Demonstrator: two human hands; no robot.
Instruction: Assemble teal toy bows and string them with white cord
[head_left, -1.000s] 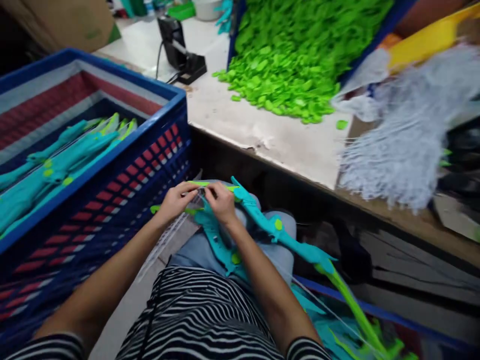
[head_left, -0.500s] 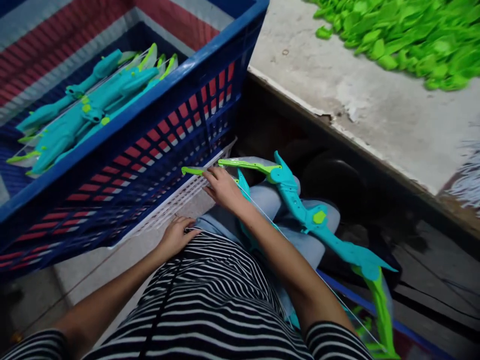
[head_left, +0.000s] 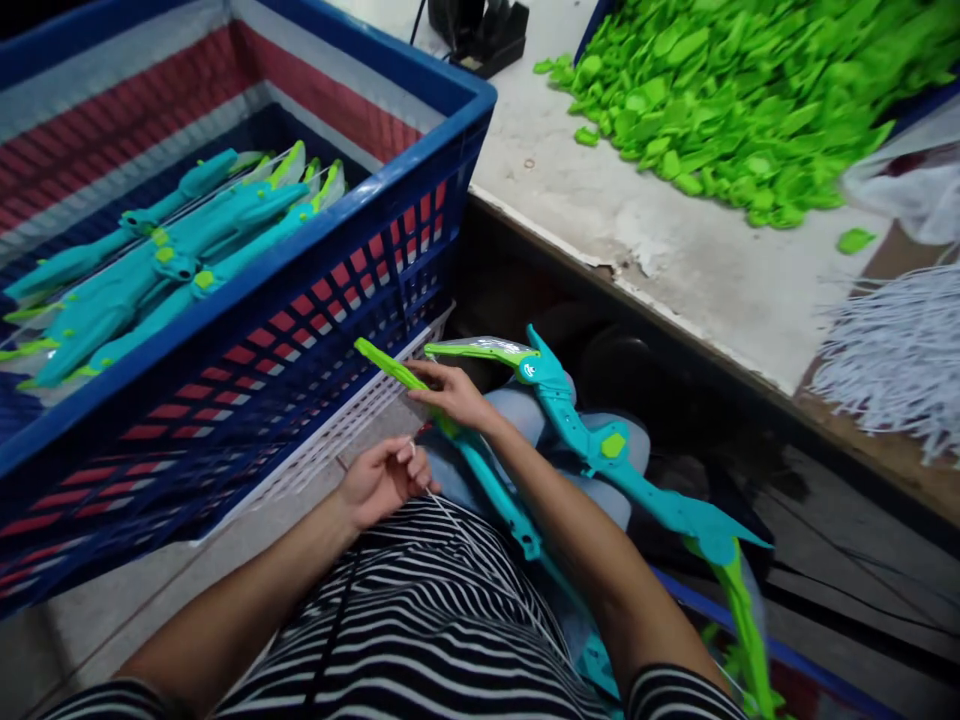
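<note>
My right hand (head_left: pixel 454 395) is closed around the green limb of a teal toy bow (head_left: pixel 499 490) lying along my lap. The green tip sticks out past my fingers toward the crate. Close below it, my left hand (head_left: pixel 386 482) has curled fingers pinching a thin white string (head_left: pixel 454 520), which runs down across my striped shirt. A second toy bow (head_left: pixel 600 440), teal with green limbs, rests over my knees beyond my right forearm. That forearm covers part of the first bow.
A blue slatted crate (head_left: pixel 420 150) on the left holds several toy bows (head_left: pixel 161 250). On the worktable (head_left: pixel 547 190) lie a heap of green plastic parts (head_left: pixel 712 100), a bundle of white strings (head_left: pixel 892 350) and a black object (head_left: pixel 487 35). Another blue container's edge (head_left: pixel 682 590) shows lower right.
My left hand has risen from my shirt and now pinches the string. The bow in my right hand has turned, showing more of its teal body. The view has shifted, revealing more table.
</note>
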